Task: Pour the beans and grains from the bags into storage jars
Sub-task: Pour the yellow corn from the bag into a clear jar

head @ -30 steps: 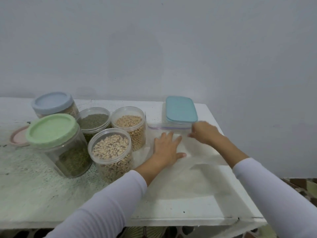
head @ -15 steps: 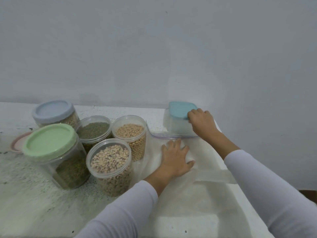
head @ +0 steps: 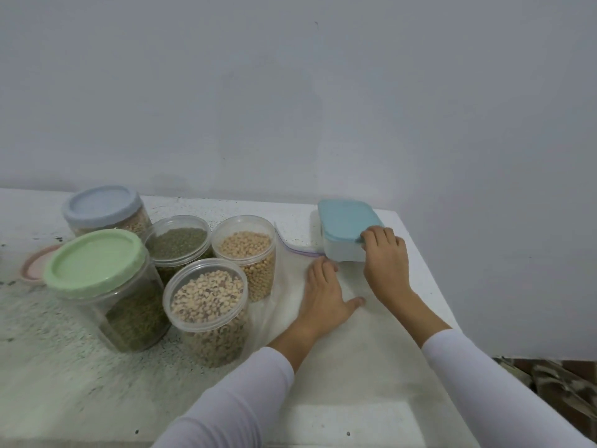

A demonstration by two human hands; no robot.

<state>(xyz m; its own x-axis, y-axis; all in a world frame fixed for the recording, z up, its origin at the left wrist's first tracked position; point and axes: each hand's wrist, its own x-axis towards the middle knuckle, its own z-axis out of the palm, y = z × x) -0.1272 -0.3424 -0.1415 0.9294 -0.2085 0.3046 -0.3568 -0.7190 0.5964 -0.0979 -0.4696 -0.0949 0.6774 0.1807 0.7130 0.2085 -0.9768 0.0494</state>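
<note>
On bag (head: 323,334) — left hand (head: 324,297) flat; right hand (head: 384,253) grips container (head: 344,232).

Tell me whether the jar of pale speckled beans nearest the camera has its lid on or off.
Off. The speckled bean jar shows an open rim with the beans bare to view nearly to the top, unlike the green-lidded jar beside it.

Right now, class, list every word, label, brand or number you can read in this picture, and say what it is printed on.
None: no readable text shows anywhere.
The lidded jars and open jars show no labels.
The box with the teal lid is unmarked.
The clear bag shows only a purple zip strip.
The wall is bare.
</note>
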